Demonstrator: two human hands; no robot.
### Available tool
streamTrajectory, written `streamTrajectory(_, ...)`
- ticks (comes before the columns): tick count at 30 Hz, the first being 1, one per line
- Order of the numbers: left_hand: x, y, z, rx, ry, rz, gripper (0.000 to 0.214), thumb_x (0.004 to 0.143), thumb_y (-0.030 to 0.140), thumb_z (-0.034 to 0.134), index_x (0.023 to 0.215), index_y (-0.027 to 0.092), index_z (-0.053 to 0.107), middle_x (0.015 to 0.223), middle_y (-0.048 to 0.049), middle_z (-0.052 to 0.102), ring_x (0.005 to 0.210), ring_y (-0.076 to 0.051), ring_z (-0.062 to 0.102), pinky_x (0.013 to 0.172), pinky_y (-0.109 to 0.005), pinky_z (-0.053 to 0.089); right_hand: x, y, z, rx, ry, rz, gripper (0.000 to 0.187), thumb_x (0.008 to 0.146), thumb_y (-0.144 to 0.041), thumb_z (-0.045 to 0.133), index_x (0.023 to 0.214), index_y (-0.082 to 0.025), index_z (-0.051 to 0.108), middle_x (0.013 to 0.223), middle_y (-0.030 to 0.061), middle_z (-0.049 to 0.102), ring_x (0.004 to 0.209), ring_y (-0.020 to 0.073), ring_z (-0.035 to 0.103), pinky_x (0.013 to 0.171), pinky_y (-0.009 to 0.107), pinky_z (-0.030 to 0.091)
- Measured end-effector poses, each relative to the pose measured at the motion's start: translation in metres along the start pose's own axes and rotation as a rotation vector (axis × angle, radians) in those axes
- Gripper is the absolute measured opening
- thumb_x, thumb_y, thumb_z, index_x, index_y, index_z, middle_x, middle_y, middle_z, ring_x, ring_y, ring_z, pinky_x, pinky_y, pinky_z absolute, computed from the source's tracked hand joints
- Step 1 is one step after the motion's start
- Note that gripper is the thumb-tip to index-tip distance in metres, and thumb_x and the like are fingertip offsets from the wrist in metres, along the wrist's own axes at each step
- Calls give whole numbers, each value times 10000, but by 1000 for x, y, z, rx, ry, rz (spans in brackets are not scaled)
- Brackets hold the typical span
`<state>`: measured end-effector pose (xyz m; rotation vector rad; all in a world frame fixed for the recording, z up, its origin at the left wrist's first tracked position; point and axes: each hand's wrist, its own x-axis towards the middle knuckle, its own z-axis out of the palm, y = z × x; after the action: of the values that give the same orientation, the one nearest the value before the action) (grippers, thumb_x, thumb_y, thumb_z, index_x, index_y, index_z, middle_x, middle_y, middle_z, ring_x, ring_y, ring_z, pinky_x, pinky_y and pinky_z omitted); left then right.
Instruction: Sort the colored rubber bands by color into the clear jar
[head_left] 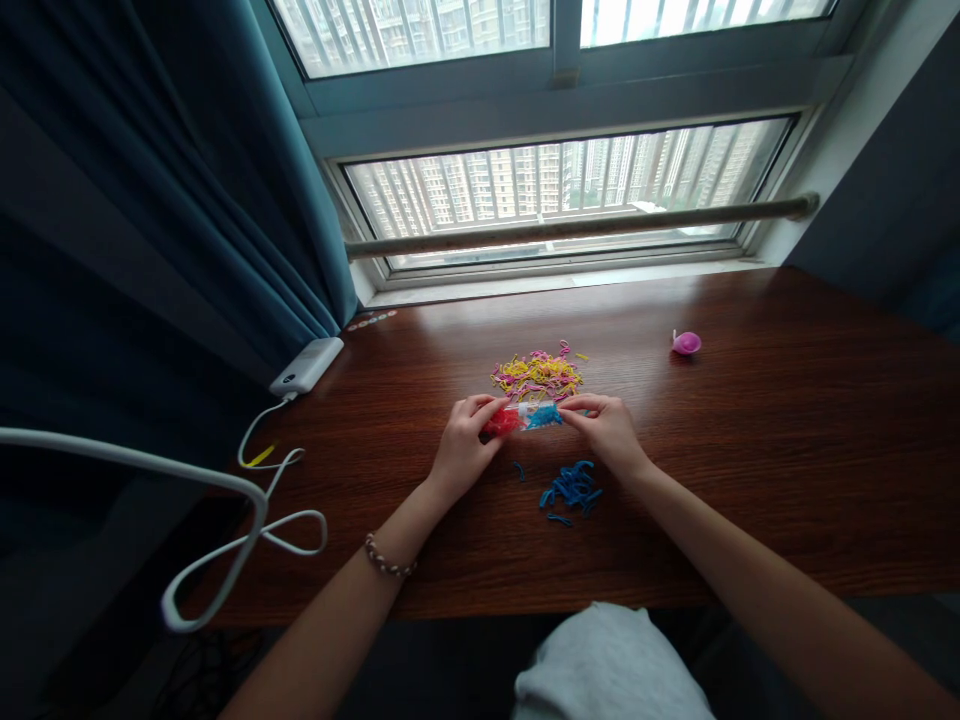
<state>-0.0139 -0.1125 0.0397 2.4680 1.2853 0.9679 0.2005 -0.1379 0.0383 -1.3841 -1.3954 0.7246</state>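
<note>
The left hand (469, 440) had its grip closed about the red end of a clear container (534, 416), thumb against fingers, while the right hand (609, 432) pinched the blue end between thumb and fingertips. The container was near the middle of the worktop (765, 440), well in from the front and back edges and lengthwise to them; whether it touched the surface could not be told.

Handling it well, in my judgement, called for a light, even pinch at both ends, the container kept level so that nothing spilled, and the left grip steadying while the right fingers did the finer work. Squeezing hard might have bent the clear walls.

Room was tight just around the hands. A yellow and pink pile (538, 378) lay close beyond the container, toward the back edge, and a blue pile (571, 488) lay nearer the front edge, beside the right forearm, so low sweeps risked scattering either. The wide stretch toward the right edge was freer, with a small pink object (686, 343) nearer the back. By the left edge, a looped white cable (300, 550) could have snagged a sleeve or wrist.
</note>
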Motion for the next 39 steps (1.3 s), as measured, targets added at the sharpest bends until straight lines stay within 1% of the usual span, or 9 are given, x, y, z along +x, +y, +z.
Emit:
streamTrajectory(5, 0, 1, 2, -24, 2, -3, 418, 717, 190, 591, 1125, 270, 542, 1081, -37, 528, 1005, -213, 472, 898, -359, 402, 3, -6, 0, -36, -124, -126, 166, 745, -316, 565, 776, -243, 711, 1122, 40, 589, 1120, 236, 465, 986, 404, 298)
streamTrajectory(10, 0, 2, 2, -125, -5, -24, 426, 703, 169, 603, 1115, 261, 543, 1106, -40, 538, 1041, -212, 491, 929, -356, 393, 3, -16, 1, 168, -377, -144, 285, 808, -410, 476, 919, -253, 686, 1202, 35, 539, 1191, 214, 406, 1017, 367, 285)
streamTrajectory(19, -1, 10, 4, -467, 31, -167, 441, 733, 301, 608, 1140, 182, 487, 1109, -74, 583, 1006, -209, 551, 907, -345, 412, -6, -33, -9, 349, -70, -252, 244, 809, -335, 516, 998, -257, 649, 1191, 33, 554, 1142, 217, 460, 976, 400, 355)
streamTrajectory(23, -3, 15, 8, -667, 28, -172, 408, 758, 311, 583, 1124, 176, 464, 1076, -82, 603, 992, -210, 564, 899, -349, 416, -9, -33, -5, 404, -152, -185, 281, 785, -336, 552, 1039, -236, 621, 1060, 51, 627, 969, 205, 575, 853, 370, 456)
streamTrajectory(26, -7, 21, 12, -719, -8, -152, 407, 770, 303, 573, 1138, 187, 447, 1072, -86, 604, 972, -209, 574, 888, -354, 423, -12, -29, 1, 344, -224, -212, 332, 750, -326, 600, 1070, -235, 596, 1110, 54, 600, 1006, 208, 554, 848, 352, 457)
streamTrajectory(29, -7, 26, 13, -663, -43, -90, 441, 761, 300, 584, 1168, 197, 446, 1099, -92, 586, 1005, -221, 556, 904, -366, 415, -15, -26, 8, 271, -247, -282, 458, 684, -303, 669, 1121, -230, 554, 1155, 59, 571, 1064, 220, 514, 882, 354, 434)
streamTrajectory(33, -2, 28, 11, -429, -1, 17, 501, 691, 338, 652, 1149, 205, 495, 1211, -96, 504, 1162, -259, 428, 995, -408, 331, -16, -28, 10, 261, -238, -285, 387, 706, -275, 649, 1077, -201, 568, 1097, 61, 599, 1033, 215, 536, 921, 362, 406)
streamTrajectory(36, -7, 31, 7, -277, -12, -73, 538, 704, 389, 627, 1182, 200, 469, 1234, -103, 482, 1180, -260, 407, 1013, -439, 305, -9, -31, -3, 367, -126, -226, 350, 726, -297, 629, 1053, -196, 555, 1072, 60, 607, 983, 204, 568, 874, 345, 447)
streamTrajectory(39, -27, 40, 7, -195, -142, -210, 623, 709, 445, 599, 1230, 154, 419, 1267, -146, 446, 1197, -275, 392, 1012, -456, 307, -1, -30, -30, 394, 20, -193, 345, 711, -329, 641, 1018, -193, 561, 1008, 53, 626, 919, 196, 592, 831, 336, 473)
